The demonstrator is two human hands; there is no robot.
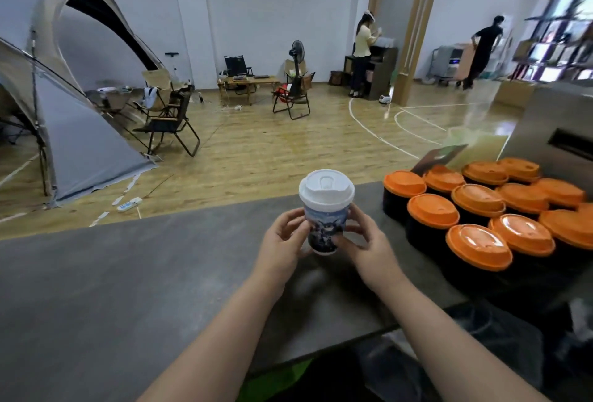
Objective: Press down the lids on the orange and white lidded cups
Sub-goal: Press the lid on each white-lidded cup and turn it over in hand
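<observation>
Grey counter (128, 273) runs across a hall with a wooden floor. Above it, both hands hold one upright cup (325, 225) with a white lid (326, 189): the left hand (284, 246) curls round its left side, the right hand (365, 241) round its right. Orange-lidded cups (481, 209) stand clustered near the right hand.

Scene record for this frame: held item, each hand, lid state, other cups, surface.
held: white-lidded cup, upright
left hand: grips the cup's left side
right hand: grips the cup's right side
white lid: on the cup, no hand on it
orange-lidded cups: grouped at right, untouched
surface: grey counter
</observation>
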